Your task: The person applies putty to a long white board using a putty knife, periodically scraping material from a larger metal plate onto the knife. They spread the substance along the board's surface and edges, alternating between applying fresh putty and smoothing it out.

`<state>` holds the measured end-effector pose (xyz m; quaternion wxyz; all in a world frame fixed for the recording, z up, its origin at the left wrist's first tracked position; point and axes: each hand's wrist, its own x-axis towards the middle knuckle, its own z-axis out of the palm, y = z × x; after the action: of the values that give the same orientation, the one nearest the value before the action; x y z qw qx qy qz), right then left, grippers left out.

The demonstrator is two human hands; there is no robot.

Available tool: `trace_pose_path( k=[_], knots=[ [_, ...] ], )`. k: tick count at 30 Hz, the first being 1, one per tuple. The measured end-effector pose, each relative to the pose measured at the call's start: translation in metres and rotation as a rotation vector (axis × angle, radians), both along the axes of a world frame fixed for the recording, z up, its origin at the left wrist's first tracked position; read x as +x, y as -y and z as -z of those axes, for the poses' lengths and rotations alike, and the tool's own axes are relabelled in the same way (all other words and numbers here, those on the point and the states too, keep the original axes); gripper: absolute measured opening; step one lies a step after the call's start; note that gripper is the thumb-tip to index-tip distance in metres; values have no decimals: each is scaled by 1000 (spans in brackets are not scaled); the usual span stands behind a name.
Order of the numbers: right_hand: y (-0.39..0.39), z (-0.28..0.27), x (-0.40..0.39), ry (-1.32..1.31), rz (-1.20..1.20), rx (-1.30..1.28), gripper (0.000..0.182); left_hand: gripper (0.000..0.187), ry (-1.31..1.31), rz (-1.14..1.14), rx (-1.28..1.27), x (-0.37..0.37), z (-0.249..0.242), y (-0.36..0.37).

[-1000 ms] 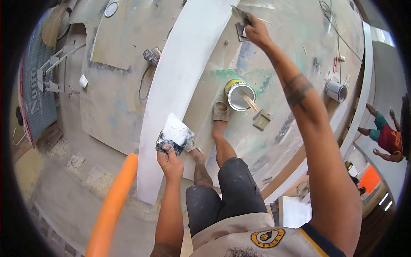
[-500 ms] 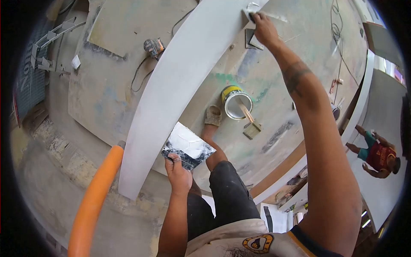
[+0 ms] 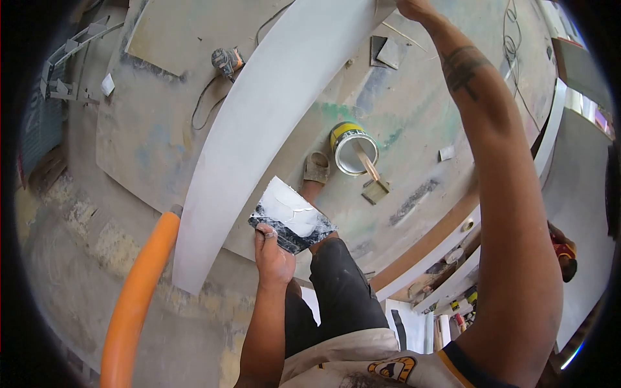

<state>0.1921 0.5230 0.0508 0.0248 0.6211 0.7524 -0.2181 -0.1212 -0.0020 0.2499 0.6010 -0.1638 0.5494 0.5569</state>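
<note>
the left hand (image 3: 275, 260), thumb uppermost, grips a dark flat plate (image 3: 292, 240) bearing a thick layer of white paste (image 3: 288, 210), just beside the long white panel (image 3: 259, 116). the right hand (image 3: 416, 8) is at the panel's upper end, cut by the frame edge; its full grip and anything held in it cannot be told. state of work: the panel's visible face appears pale and largely even, though coated and uncoated areas cannot be distinguished; ample paste on the plate suggests that application is incomplete, and the portion beyond the frame is unseen. on the surface (image 3: 152, 152), right of the panel, stands an open can (image 3: 337, 134) with a wooden stick (image 3: 367, 160); a corded power tool (image 3: 226, 63) lies left.
</note>
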Motion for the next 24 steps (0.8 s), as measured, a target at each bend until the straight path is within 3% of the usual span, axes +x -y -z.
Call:
trace_pose_path(
  k=[2, 3, 8, 10, 12, 16, 18, 20, 23, 24],
  knots=[
    [6, 11, -6, -7, -56, 84, 47, 24, 46, 19, 38, -1, 10, 11],
    [11, 18, -13, 149, -105, 71, 43, 46, 90, 44, 82, -3, 11, 14],
    [91, -4, -52, 58, -112, 139, 34, 49, 77, 39, 38, 1, 19, 10],
    [129, -24, -79, 37, -36, 107, 44, 44, 163, -36, 35, 0, 25, 13],
    [161, -24, -99, 3, -43, 177, 31, 46, 197, -48, 55, 1, 23, 10],
    [230, -29, -138, -73, -61, 194, 28, 53, 249, -36, 83, 1, 29, 19],
    [266, -31, -157, -112, -52, 146, 26, 54, 273, -61, 50, 0, 31, 22],
    [302, -36, -167, -100, -117, 83, 39, 55, 294, -87, 19, -2, 35, 28],
    [344, -50, -172, -187, -161, -5, 42, 54, 347, -103, 42, -9, 44, 37],
    [353, -56, -169, -272, -167, -168, 43, 52, 374, -97, 12, -11, 47, 36]
  ],
)
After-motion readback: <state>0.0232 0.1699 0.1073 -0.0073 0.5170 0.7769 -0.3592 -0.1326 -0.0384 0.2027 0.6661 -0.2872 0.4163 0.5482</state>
